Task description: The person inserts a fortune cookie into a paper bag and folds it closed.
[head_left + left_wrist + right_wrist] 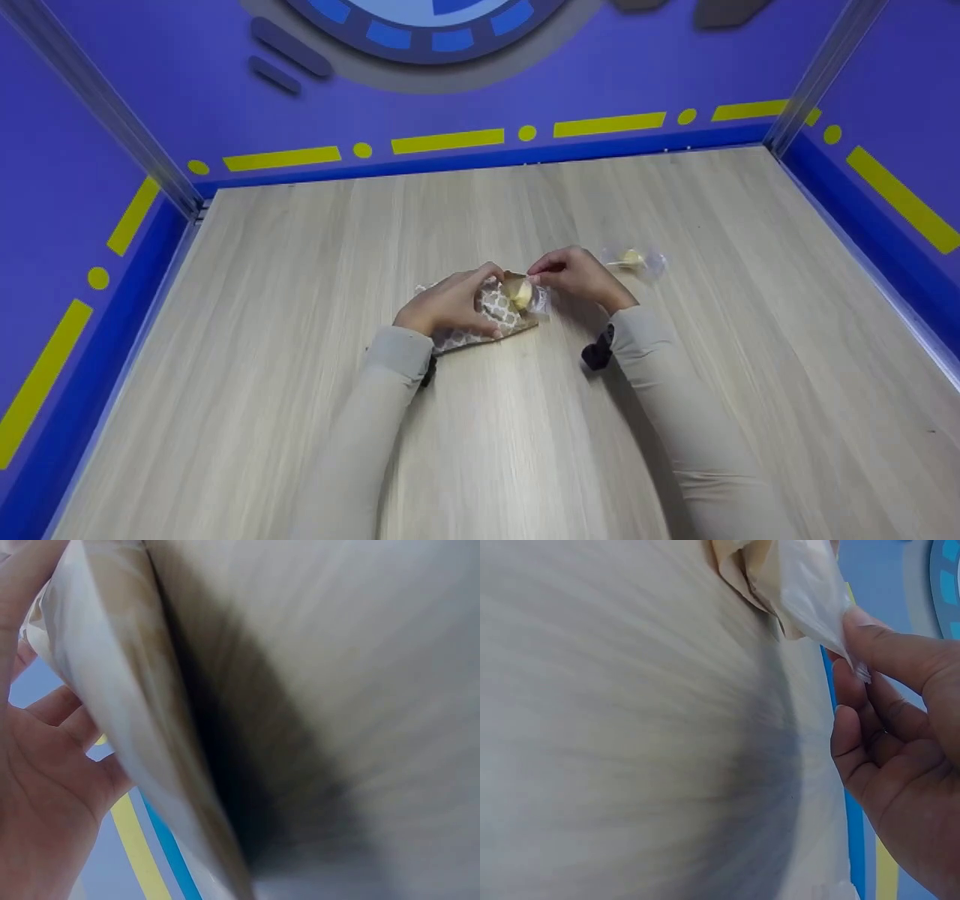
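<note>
A tan paper bag with a white lattice pattern (pixel 498 304) lies in the middle of the table, its mouth toward the right. My left hand (pixel 451 301) grips the bag with thumb and fingers spread across it; the left wrist view shows the palm beside the bag's side (pixel 124 682). At the mouth sits a clear plastic packet (pixel 538 300) with a pale yellow item (pixel 521 295) inside. My right hand (pixel 581 277) pinches the packet's edge between thumb and fingers, as the right wrist view shows on the plastic (pixel 814 596). How deep the packet sits in the bag is hidden.
Another clear packet with a pale yellow item (pixel 632 259) lies on the wooden table (pixel 300 247), just behind and right of my right hand. Blue walls with yellow dashes (pixel 448 141) close the table at the back and both sides.
</note>
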A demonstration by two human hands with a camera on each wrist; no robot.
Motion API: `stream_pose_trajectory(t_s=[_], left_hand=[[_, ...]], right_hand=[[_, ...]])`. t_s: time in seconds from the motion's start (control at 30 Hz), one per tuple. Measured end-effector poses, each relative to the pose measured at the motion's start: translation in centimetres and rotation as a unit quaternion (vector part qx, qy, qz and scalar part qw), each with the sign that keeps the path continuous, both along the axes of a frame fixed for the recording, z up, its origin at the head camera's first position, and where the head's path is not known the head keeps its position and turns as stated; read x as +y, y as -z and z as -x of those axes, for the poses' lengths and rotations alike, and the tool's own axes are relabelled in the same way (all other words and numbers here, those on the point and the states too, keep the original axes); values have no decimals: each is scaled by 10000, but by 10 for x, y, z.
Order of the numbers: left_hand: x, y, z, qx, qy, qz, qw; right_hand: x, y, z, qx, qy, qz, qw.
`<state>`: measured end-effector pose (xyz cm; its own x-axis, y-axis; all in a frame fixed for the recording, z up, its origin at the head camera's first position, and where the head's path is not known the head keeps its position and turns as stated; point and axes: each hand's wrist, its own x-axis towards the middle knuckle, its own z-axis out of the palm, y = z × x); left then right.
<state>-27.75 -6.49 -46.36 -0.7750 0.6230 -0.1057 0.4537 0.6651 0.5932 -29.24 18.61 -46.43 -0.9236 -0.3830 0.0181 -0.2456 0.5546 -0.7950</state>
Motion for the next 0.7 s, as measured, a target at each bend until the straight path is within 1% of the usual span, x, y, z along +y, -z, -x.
stream_pose_trajectory(t_s=[0.13, 0.3, 0.43, 0.53, 0.7], left_hand=[[0, -1, -1, -45, -22, -25, 10000], [0, 0, -1, -28, -76, 48, 10000], [1, 0, 0, 3, -17, 57, 10000], [1, -1, 0, 13, 27, 44, 10000], [0, -1, 0, 39, 15, 48, 10000]], right_hand=[[-4, 2, 0, -43, 63, 35, 10000], [-8, 5, 0, -50, 121, 48, 9999], [-9, 7, -1, -114, 166, 94, 9998], [-8, 7, -2, -188, 250, 153, 9994], [-5, 7, -4, -246, 454, 243, 9984]])
